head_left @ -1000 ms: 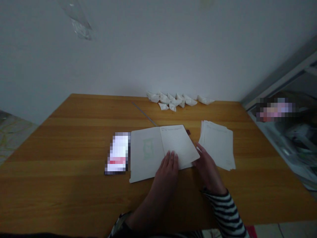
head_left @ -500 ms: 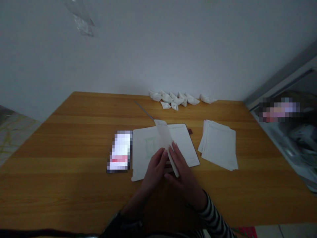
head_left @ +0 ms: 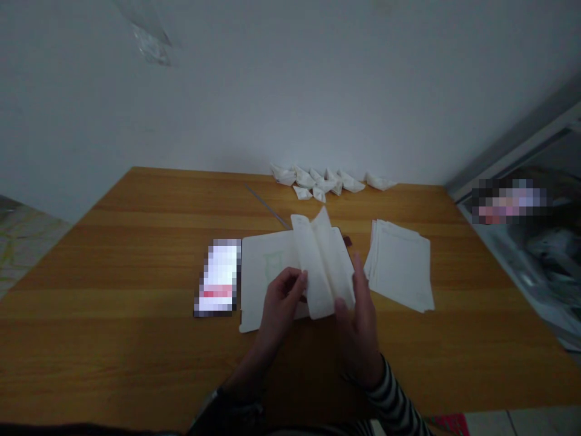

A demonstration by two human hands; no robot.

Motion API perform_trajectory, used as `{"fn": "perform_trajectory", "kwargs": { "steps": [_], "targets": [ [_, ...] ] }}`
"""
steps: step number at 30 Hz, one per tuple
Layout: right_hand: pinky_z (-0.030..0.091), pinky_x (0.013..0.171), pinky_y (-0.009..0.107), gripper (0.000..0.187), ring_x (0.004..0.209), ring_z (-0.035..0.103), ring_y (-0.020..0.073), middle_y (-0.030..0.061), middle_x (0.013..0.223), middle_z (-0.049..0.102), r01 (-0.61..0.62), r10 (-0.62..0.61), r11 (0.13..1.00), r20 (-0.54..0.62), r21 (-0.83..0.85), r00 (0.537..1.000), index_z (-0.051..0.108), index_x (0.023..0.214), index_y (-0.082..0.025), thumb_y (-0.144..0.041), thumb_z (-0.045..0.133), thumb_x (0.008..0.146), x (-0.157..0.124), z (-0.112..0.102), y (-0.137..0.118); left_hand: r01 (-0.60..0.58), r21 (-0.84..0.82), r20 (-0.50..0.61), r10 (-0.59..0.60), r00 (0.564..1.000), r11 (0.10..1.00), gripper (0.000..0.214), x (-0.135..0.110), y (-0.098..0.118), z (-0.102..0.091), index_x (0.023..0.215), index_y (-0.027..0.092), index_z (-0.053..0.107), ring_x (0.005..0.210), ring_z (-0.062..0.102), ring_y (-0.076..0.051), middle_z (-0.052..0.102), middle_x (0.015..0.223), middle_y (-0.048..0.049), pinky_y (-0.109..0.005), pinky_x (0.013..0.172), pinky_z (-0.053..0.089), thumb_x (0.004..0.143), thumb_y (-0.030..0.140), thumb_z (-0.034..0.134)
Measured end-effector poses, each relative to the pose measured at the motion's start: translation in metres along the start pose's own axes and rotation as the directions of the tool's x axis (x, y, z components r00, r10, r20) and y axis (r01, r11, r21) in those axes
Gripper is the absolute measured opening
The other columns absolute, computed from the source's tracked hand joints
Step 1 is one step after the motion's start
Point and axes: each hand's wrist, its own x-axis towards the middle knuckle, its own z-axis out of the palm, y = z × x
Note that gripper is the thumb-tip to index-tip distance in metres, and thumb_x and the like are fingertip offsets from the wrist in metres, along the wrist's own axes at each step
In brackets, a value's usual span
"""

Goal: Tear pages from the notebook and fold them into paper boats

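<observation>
A creased sheet of paper (head_left: 318, 269) is held up over an open notebook (head_left: 256, 260), spread partly apart along a lengthwise fold. My left hand (head_left: 284, 300) pinches its left edge between thumb and fingers. On the other side, my right hand (head_left: 358, 327) has its fingers stretched out along the sheet's right edge, the thumb close to the lower corner. Whether that thumb presses on the paper I cannot tell. The sheet covers much of the notebook's right page.
Several folded paper boats (head_left: 318, 178) stand along the wall at the table's back. A stack of loose sheets (head_left: 402, 263) lies to the right. A phone (head_left: 220, 275) is on the left, and a thin grey rod (head_left: 267, 206) lies behind the notebook.
The folded sheet has opened out from a narrow strip into two leaves. My right hand has moved to the right, away from the left hand, which keeps its pinch.
</observation>
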Motion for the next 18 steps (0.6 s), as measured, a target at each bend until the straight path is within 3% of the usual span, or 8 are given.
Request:
{"fn": "perform_trajectory", "kwargs": {
  "steps": [2, 3, 6, 8, 10, 14, 18],
  "targets": [
    [0.018, 0.122, 0.061, 0.065, 0.153, 0.015, 0.0297, 0.0011, 0.167, 0.015, 0.043, -0.061, 0.991, -0.137, -0.125, 0.989, 0.014, 0.159, -0.031, -0.036, 0.042, 0.1, 0.014, -0.009, -0.009, -0.024, 0.056, -0.097, 0.029, 0.995, 0.998, 0.024, -0.006, 0.004, -0.013, 0.073, 0.018, 0.057, 0.064, 0.05, -0.011, 0.051, 0.066, 0.0048, -0.02, 0.059, 0.044, 0.085, 0.038, 0.065],
    [0.019, 0.121, 0.061, 0.062, 0.153, 0.017, 0.0293, 0.0011, 0.166, 0.019, 0.087, -0.11, 0.979, -0.12, -0.182, 0.987, 0.018, 0.158, -0.032, -0.032, 0.041, 0.1, 0.023, -0.011, -0.013, -0.041, 0.076, -0.153, 0.052, 0.987, 0.996, 0.025, -0.01, 0.007, -0.022, 0.072, 0.018, 0.055, 0.062, 0.048, -0.01, 0.049, 0.065, 0.0054, -0.02, 0.058, 0.043, 0.085, 0.038, 0.064],
    [0.012, 0.122, 0.064, 0.057, 0.149, 0.029, 0.0302, 0.0076, 0.159, 0.038, 0.227, -0.172, 0.912, 0.186, -0.342, 0.967, 0.032, 0.154, -0.025, -0.02, 0.038, 0.098, 0.056, -0.002, -0.017, -0.055, 0.16, -0.256, 0.095, 0.962, 0.986, 0.025, -0.019, 0.012, -0.045, 0.074, 0.019, 0.053, 0.06, 0.046, -0.009, 0.049, 0.065, 0.0058, -0.018, 0.054, 0.039, 0.085, 0.039, 0.064],
    [0.007, 0.122, 0.064, 0.052, 0.146, 0.035, 0.0341, 0.0148, 0.152, 0.048, 0.297, -0.125, 0.839, 0.37, -0.456, 0.921, 0.046, 0.147, -0.015, -0.014, 0.041, 0.095, 0.076, 0.014, -0.012, -0.054, 0.163, -0.284, 0.1, 0.954, 0.985, 0.023, -0.021, 0.014, -0.055, 0.09, 0.021, 0.052, 0.056, 0.05, -0.01, 0.055, 0.067, 0.0066, -0.019, 0.052, 0.04, 0.082, 0.038, 0.067],
    [0.012, 0.122, 0.061, 0.048, 0.145, 0.037, 0.0347, 0.0193, 0.151, 0.048, 0.36, -0.087, 0.787, 0.487, -0.501, 0.869, 0.05, 0.142, -0.009, -0.012, 0.042, 0.095, 0.089, 0.033, -0.002, -0.046, 0.128, -0.272, 0.079, 0.959, 0.991, 0.044, -0.017, 0.015, -0.058, 0.112, 0.024, 0.044, 0.049, 0.053, -0.011, 0.058, 0.066, 0.0086, -0.021, 0.047, 0.041, 0.08, 0.038, 0.069],
    [0.02, 0.122, 0.054, 0.052, 0.15, 0.028, 0.0282, 0.0159, 0.16, 0.033, 0.437, -0.139, 0.817, 0.608, -0.375, 0.781, 0.037, 0.151, -0.013, -0.023, 0.04, 0.101, 0.095, 0.059, 0.018, 0.001, 0.096, -0.265, 0.024, 0.964, 0.995, 0.079, -0.001, 0.016, -0.052, 0.134, 0.021, 0.026, 0.044, 0.057, -0.013, 0.058, 0.063, 0.0102, -0.021, 0.043, 0.043, 0.076, 0.042, 0.074],
    [0.021, 0.124, 0.048, 0.056, 0.152, 0.022, 0.0205, 0.0112, 0.163, 0.028, 0.373, -0.176, 0.906, 0.626, -0.199, 0.76, 0.022, 0.157, -0.016, -0.032, 0.03, 0.104, 0.095, 0.063, 0.032, 0.029, 0.119, -0.193, -0.006, 0.981, 0.992, 0.094, 0.018, 0.011, -0.054, 0.144, 0.021, 0.018, 0.065, 0.069, -0.02, 0.07, 0.088, -0.003, -0.032, 0.057, 0.056, 0.074, 0.044, 0.076]
  ]
}}
